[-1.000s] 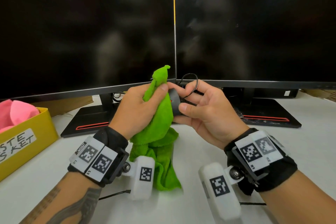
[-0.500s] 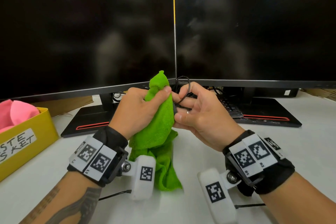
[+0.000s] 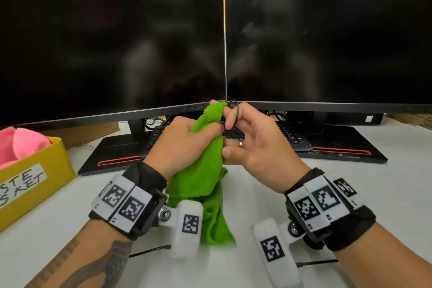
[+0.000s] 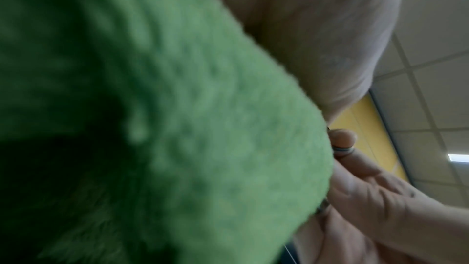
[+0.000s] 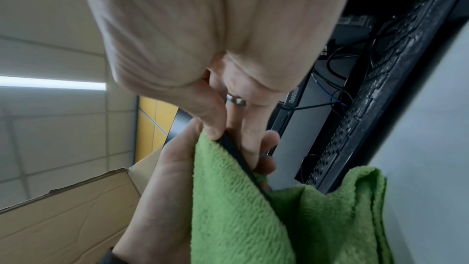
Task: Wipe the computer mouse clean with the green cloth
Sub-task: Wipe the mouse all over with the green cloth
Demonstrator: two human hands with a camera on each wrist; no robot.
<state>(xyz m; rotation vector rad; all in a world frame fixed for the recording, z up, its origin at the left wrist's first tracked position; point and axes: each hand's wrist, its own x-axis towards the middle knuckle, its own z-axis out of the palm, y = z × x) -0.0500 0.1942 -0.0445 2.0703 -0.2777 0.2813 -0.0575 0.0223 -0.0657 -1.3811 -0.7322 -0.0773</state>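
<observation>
Left hand (image 3: 180,145) has its fingers curled tight around the fluffy green microfibre cloth (image 3: 203,177). Right hand (image 3: 254,147) pinches the black plastic computer mouse (image 5: 238,158) between thumb and fingertips (mostly hidden by cloth), its thin black looped cable (image 3: 233,114) just above them.

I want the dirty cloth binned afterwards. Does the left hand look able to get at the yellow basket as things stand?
Probably yes. The yellow basket sits on the left hand's own side with open desk between. But that hand grips the green cloth against the mouse, so it must finish first.
</observation>
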